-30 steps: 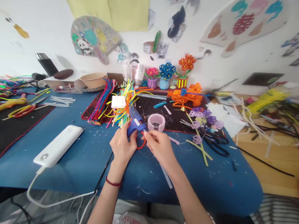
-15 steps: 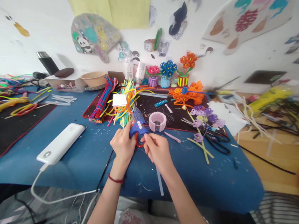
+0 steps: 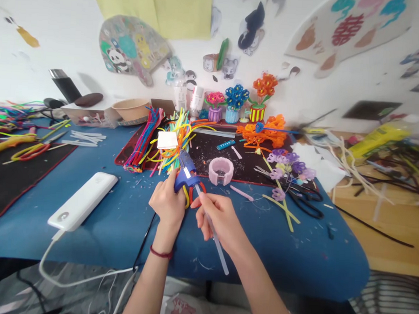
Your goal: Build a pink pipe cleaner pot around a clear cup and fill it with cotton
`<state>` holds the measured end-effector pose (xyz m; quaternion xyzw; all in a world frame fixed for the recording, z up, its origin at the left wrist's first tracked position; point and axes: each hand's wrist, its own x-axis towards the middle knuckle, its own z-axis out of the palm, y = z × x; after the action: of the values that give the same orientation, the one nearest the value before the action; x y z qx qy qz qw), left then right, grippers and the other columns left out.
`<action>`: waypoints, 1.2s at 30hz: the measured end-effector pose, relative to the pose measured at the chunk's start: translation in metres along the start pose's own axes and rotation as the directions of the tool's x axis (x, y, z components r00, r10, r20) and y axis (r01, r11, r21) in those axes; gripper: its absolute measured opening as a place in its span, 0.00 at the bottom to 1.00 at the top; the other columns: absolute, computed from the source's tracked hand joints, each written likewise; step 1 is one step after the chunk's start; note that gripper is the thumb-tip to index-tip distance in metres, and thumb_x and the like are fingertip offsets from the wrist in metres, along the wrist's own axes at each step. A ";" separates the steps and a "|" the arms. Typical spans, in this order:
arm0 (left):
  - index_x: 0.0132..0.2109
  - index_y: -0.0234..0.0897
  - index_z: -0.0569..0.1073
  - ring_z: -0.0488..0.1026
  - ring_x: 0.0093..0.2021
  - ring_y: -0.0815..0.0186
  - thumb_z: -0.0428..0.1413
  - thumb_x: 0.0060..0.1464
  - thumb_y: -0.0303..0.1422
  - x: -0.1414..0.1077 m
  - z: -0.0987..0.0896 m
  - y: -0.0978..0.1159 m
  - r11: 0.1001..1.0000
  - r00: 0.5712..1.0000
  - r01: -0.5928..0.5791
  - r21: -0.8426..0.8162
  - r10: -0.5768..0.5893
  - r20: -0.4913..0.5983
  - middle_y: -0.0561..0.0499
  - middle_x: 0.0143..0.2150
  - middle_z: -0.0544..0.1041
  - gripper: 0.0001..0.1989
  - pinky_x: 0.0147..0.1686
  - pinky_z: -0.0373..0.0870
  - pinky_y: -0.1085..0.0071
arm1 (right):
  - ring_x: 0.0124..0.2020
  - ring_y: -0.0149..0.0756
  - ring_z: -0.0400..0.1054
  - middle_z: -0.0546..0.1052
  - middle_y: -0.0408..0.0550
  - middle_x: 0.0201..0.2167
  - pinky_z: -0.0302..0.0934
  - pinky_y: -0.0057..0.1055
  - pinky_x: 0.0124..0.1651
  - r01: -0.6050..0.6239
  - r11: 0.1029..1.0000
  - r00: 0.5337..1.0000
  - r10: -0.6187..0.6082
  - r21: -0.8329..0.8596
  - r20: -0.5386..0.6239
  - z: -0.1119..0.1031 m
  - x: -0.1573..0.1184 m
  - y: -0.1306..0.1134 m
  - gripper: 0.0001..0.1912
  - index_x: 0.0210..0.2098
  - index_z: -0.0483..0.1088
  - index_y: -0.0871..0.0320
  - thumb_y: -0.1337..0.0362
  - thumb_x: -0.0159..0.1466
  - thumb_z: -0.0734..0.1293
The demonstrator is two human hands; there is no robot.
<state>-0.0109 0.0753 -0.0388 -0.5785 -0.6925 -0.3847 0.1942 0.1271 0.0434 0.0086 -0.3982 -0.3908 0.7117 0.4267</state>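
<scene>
My left hand (image 3: pixel 167 202) is wrapped round the handle of a blue hot glue gun (image 3: pixel 187 174), whose nozzle end points away from me. From the gun's back sticks a long, translucent glue stick (image 3: pixel 221 255). My right hand (image 3: pixel 223 216) has the stick between thumb and fingers, just behind the gun. Red and yellow loops, perhaps scissor handles or wire, show partly behind the gun. A pale lilac fuzzy ring (image 3: pixel 221 171) with a gap at its front stands just beyond my right hand. Beside it lies a short lilac piece (image 3: pixel 242 193).
Bundles of coloured pipe cleaners (image 3: pixel 145 139) lie on a dark mat (image 3: pixel 246 166). Purple flowers (image 3: pixel 289 162) and black-handled scissors (image 3: pixel 310 207) are on the right. A white power bank (image 3: pixel 84 201) with a cable lies left. Small flower pots (image 3: pixel 232 114) line the back.
My right hand has shifted slightly back and down from the gun's rear, showing more of the glue stick. The glue gun and left hand have moved slightly left.
</scene>
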 end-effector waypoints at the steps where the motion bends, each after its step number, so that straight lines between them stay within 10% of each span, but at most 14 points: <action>1: 0.51 0.36 0.78 0.71 0.28 0.62 0.54 0.49 0.25 0.000 0.000 0.000 1.000 1.000 -0.002 0.002 0.002 -0.004 0.48 0.27 0.78 0.21 0.27 0.57 0.69 | 0.06 0.21 0.56 0.68 0.37 0.11 0.43 0.18 0.09 0.002 1.000 1.000 -0.002 0.018 -0.009 0.001 -0.001 -0.001 0.24 0.26 0.70 0.62 0.45 0.58 0.67; 23: 0.48 0.36 0.80 0.72 0.28 0.62 0.54 0.48 0.25 0.004 -0.001 0.003 0.998 0.997 -0.070 0.002 0.070 0.035 0.48 0.27 0.79 0.19 0.26 0.56 0.70 | 0.06 0.17 0.46 0.62 0.33 0.10 0.37 0.19 0.09 0.028 0.999 0.999 -0.027 0.019 -0.047 -0.002 0.004 -0.002 0.22 0.23 0.67 0.60 0.47 0.60 0.65; 30: 0.51 0.36 0.78 0.72 0.29 0.61 0.54 0.49 0.25 0.002 -0.003 0.007 0.999 0.999 -0.050 0.012 0.050 -0.010 0.48 0.29 0.80 0.20 0.27 0.56 0.69 | 0.09 0.24 0.62 0.70 0.34 0.20 0.50 0.20 0.12 0.142 0.955 0.978 -0.175 -0.260 -0.112 -0.007 -0.008 -0.006 0.22 0.51 0.66 0.57 0.50 0.63 0.66; 36: 0.51 0.37 0.78 0.71 0.29 0.61 0.53 0.48 0.24 0.001 -0.005 0.007 0.996 0.995 -0.091 -0.001 0.091 -0.030 0.49 0.30 0.81 0.22 0.28 0.59 0.69 | 0.17 0.28 0.65 0.69 0.37 0.24 0.59 0.24 0.23 0.257 0.696 0.919 -0.392 -0.670 -0.054 -0.004 -0.009 -0.007 0.19 0.57 0.64 0.51 0.60 0.67 0.63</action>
<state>-0.0058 0.0723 -0.0325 -0.6037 -0.6621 -0.3851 0.2211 0.1355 0.0383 0.0156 -0.5126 -0.6343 0.4019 0.4164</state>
